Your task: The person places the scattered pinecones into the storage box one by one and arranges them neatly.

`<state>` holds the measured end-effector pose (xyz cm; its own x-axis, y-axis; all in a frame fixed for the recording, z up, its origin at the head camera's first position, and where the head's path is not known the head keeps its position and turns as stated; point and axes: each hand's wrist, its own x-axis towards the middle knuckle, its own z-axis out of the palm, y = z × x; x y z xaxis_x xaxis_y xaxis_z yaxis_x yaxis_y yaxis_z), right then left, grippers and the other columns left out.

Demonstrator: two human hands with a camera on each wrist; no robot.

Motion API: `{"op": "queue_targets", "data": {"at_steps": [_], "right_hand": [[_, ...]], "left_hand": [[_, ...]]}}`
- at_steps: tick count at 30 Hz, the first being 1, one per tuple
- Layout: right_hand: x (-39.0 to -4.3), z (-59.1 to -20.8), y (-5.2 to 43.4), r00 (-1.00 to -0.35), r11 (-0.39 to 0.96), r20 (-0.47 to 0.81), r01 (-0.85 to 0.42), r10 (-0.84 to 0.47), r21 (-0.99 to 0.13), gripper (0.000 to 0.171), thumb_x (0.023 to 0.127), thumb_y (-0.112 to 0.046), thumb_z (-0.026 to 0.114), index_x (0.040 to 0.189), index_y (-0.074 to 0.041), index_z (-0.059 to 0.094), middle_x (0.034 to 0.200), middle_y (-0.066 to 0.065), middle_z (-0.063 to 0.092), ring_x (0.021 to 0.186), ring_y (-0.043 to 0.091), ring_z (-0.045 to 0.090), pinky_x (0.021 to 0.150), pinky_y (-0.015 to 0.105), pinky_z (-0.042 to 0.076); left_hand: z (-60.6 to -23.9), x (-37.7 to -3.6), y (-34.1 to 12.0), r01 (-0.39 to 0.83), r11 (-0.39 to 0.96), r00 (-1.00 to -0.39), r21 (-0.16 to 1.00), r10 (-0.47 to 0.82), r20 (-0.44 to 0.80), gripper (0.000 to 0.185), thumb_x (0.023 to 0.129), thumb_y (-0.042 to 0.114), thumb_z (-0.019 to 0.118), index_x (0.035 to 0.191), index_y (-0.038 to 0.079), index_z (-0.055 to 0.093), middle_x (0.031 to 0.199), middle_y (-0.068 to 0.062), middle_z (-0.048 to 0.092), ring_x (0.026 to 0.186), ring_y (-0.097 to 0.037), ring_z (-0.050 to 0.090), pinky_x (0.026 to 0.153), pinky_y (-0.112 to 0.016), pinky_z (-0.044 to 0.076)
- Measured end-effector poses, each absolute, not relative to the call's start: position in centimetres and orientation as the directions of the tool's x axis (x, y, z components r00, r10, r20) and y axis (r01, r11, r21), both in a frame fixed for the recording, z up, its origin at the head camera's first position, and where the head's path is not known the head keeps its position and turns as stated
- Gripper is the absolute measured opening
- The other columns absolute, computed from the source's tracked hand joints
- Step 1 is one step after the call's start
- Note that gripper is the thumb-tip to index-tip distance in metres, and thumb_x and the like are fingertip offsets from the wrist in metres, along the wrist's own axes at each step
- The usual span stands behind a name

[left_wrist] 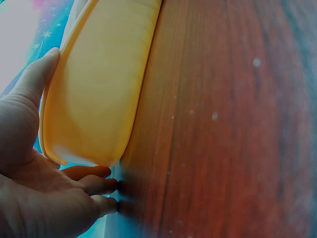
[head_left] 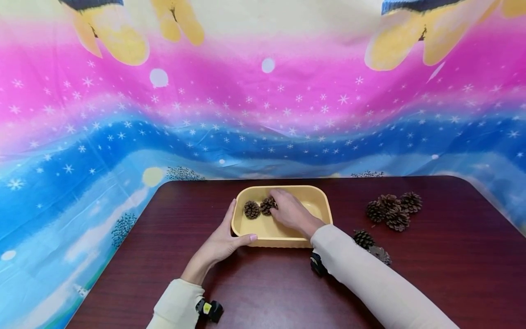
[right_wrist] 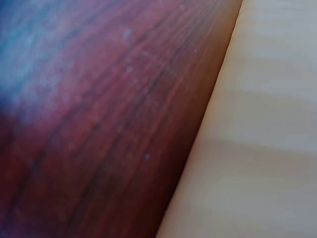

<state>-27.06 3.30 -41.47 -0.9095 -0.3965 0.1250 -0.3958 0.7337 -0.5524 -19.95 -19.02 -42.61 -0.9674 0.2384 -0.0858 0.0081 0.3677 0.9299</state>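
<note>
A yellow plastic bin with rounded corners stands on the table. My left hand holds its near left corner, thumb on the front rim and fingers along the left end. The left wrist view shows the same hand against the bin wall. Inside the bin lies one brown pinecone. Just right of it, my right hand reaches in and holds a second pinecone with its fingertips. In the right wrist view only the bin's outer wall and the tabletop show; the hand is hidden.
Several pinecones sit clustered on the dark red-brown table to the right of the bin. Two more pinecones lie nearer, partly behind the right sleeve. A printed snowflake cloth hangs behind the table.
</note>
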Motion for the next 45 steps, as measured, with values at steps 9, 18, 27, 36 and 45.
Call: {"op": "queue_targets", "data": {"at_steps": [9,18,27,36,45], "right_hand": [[-27.14,-41.41,3.29,-0.918,0.75,0.111,-0.377,-0.381,-0.544,0.037,0.097,-0.007,0.07,0.133,-0.008,0.062,0.141,0.015,0.063,0.133,0.035,0.06,0.111,0.05,0.05],[-27.14,-41.51,3.43,-0.916,0.746,0.125,-0.385,-0.382,-0.542,0.036,0.097,-0.009,0.071,0.132,-0.009,0.062,0.141,0.015,0.063,0.132,0.035,0.06,0.111,0.051,0.051],[-26.93,-41.48,3.35,-0.914,0.739,0.136,-0.39,-0.382,-0.549,0.038,0.096,-0.007,0.072,0.132,-0.009,0.062,0.14,0.015,0.064,0.132,0.035,0.061,0.111,0.051,0.05],[-26.8,-41.66,3.3,-0.923,0.75,0.11,-0.365,-0.369,-0.551,0.041,0.097,-0.01,0.072,0.136,-0.009,0.061,0.143,0.016,0.062,0.135,0.035,0.059,0.112,0.052,0.049],[-26.68,-41.5,3.32,-0.926,0.755,0.103,-0.358,-0.364,-0.55,0.043,0.097,-0.01,0.072,0.138,-0.01,0.06,0.146,0.016,0.061,0.136,0.035,0.058,0.113,0.052,0.049]], "left_hand": [[-42.57,-19.94,-18.99,0.011,0.367,-0.968,0.93,0.237,-0.082,0.123,0.088,0.023,0.086,0.17,0.018,-0.005,0.177,-0.014,0.008,0.16,-0.033,0.02,0.131,-0.055,0.01],[-42.54,-19.94,-18.94,0.011,0.381,-0.969,0.924,0.232,-0.085,0.124,0.087,0.025,0.087,0.17,0.019,-0.004,0.176,-0.016,0.012,0.159,-0.034,0.022,0.131,-0.056,0.011],[-42.48,-19.8,-18.96,0.016,0.382,-0.969,0.924,0.234,-0.08,0.123,0.088,0.025,0.086,0.17,0.019,-0.006,0.177,-0.013,0.008,0.161,-0.034,0.017,0.131,-0.056,0.01],[-42.58,-19.65,-19.0,0.012,0.39,-0.969,0.921,0.232,-0.086,0.123,0.088,0.025,0.086,0.17,0.021,-0.006,0.177,-0.013,0.007,0.161,-0.034,0.017,0.13,-0.057,0.01],[-42.55,-19.72,-19.02,0.013,0.393,-0.969,0.919,0.233,-0.086,0.123,0.088,0.028,0.087,0.17,0.021,-0.005,0.177,-0.013,0.009,0.161,-0.034,0.016,0.13,-0.058,0.01]]}}
